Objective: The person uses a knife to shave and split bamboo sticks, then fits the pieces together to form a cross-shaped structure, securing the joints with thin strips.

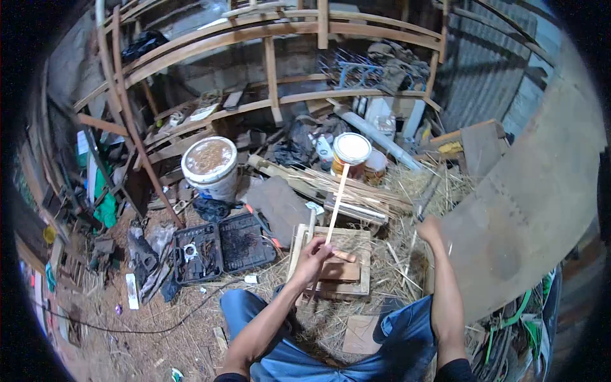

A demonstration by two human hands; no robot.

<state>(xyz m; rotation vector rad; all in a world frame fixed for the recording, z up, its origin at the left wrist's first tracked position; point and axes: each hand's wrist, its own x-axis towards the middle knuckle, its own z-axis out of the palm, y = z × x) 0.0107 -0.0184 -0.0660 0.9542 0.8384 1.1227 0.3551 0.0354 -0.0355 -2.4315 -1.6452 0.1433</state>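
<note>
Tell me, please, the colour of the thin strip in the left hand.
The thin strip is pale yellowish tan; the head view shows it best.

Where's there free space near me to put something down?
Mostly free: the straw-strewn floor between the open tool case and the black cable. The white bucket lid beyond the wooden strip looks bare too. It's crowded on the wooden frame, which holds loose wood pieces, and behind it, among piled sticks.
</note>
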